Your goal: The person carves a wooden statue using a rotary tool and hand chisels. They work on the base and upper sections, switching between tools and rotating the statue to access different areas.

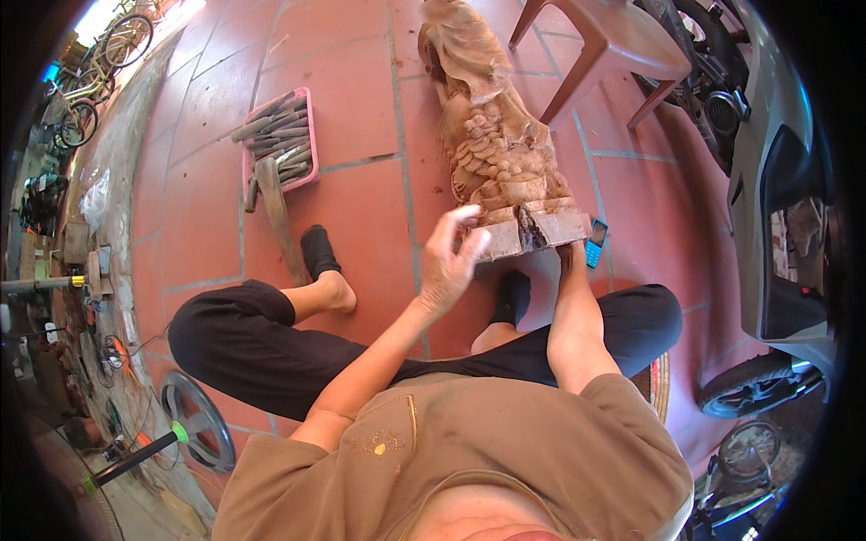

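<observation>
Head view shows your left hand [448, 261] with fingers spread, touching the base of the carving [501, 144], which lies on the tiled floor [361, 117]. Your right hand [570, 257] is under the base; its grip I cannot tell. A phone [595, 242] lies just beside.

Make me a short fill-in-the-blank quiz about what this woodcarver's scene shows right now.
1. The left hand is raised beside the base of the wooden ____, which lies on the red tile floor.
2. The chisels lie in a tray coloured ____.
3. The small phone beside the base is coloured ____.
4. The right hand is mostly hidden under the carving's ____.

Missing words: carving; pink; blue; base
</observation>
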`<action>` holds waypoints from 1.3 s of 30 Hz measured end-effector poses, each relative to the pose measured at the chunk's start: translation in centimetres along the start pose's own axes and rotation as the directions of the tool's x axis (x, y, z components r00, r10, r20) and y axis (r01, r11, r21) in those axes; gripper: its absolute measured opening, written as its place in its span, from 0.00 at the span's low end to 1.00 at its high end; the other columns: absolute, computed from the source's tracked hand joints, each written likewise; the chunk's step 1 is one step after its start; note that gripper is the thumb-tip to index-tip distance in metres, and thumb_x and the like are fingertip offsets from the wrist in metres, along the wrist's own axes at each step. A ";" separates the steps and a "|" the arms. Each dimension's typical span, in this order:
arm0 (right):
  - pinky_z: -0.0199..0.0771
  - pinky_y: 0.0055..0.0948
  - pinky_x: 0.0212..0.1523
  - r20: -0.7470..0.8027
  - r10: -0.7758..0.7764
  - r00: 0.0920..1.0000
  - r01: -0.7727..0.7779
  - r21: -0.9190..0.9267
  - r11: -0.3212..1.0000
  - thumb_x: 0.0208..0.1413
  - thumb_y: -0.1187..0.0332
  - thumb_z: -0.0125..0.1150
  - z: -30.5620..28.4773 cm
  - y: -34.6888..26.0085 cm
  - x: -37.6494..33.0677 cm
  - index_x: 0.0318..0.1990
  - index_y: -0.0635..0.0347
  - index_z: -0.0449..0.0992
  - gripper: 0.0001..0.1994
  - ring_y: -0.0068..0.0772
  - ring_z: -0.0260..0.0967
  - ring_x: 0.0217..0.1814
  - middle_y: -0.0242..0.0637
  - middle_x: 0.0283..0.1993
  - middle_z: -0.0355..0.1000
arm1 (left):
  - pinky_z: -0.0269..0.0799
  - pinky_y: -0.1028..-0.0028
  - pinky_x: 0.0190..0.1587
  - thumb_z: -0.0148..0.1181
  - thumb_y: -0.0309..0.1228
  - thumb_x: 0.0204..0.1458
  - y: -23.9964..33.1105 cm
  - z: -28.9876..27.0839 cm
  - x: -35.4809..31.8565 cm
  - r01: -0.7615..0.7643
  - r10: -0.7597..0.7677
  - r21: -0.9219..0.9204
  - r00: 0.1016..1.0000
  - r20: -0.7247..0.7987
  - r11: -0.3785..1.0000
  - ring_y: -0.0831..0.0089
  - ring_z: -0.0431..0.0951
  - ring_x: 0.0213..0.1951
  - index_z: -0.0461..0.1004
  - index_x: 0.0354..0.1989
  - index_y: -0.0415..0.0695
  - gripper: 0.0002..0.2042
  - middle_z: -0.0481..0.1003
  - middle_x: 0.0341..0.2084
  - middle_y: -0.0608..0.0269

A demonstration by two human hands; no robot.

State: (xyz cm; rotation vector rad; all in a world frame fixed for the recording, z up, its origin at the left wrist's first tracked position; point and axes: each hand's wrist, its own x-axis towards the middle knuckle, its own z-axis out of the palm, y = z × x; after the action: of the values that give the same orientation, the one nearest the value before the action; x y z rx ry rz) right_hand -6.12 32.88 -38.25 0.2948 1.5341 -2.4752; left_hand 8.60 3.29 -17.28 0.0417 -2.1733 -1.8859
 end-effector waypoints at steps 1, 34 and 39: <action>0.78 0.28 0.47 0.000 0.001 1.000 -0.001 -0.003 1.000 0.63 0.69 0.58 0.1 0.0 0.0 0.55 0.67 0.73 0.16 0.26 0.75 0.47 0.38 0.46 0.77 | 0.66 0.67 0.59 0.60 0.34 0.58 0.0 0.6 -0.5 -0.136 0.135 0.125 0.991 0.018 0.983 0.64 0.72 0.54 0.70 0.55 0.38 0.20 0.72 0.52 0.53; 0.78 0.28 0.47 -0.078 0.112 0.991 -0.091 0.228 0.969 0.63 0.69 0.57 10.6 7.6 -4.6 0.56 0.67 0.72 0.16 0.27 0.75 0.47 0.39 0.48 0.76 | 0.72 0.72 0.47 0.50 0.22 0.61 -2.0 -6.2 3.1 -0.127 0.147 0.087 0.949 -0.279 0.988 0.68 0.80 0.39 0.79 0.40 0.34 0.10 0.80 0.35 0.56; 0.78 0.28 0.47 -0.080 0.118 0.990 -0.085 0.332 0.939 0.64 0.69 0.56 14.3 10.1 -6.0 0.56 0.67 0.72 0.16 0.27 0.75 0.47 0.39 0.49 0.76 | 0.71 0.75 0.49 0.49 0.23 0.61 -2.8 -10.1 3.7 -0.033 0.028 -0.009 0.938 -0.344 0.999 0.73 0.79 0.41 0.79 0.42 0.33 0.11 0.81 0.36 0.58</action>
State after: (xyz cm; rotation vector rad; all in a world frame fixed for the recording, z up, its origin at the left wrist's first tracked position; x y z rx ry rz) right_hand 1.64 16.13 -38.94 0.5446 1.0979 -2.6595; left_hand 6.75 -7.65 -18.10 0.3100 -1.9115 -1.7251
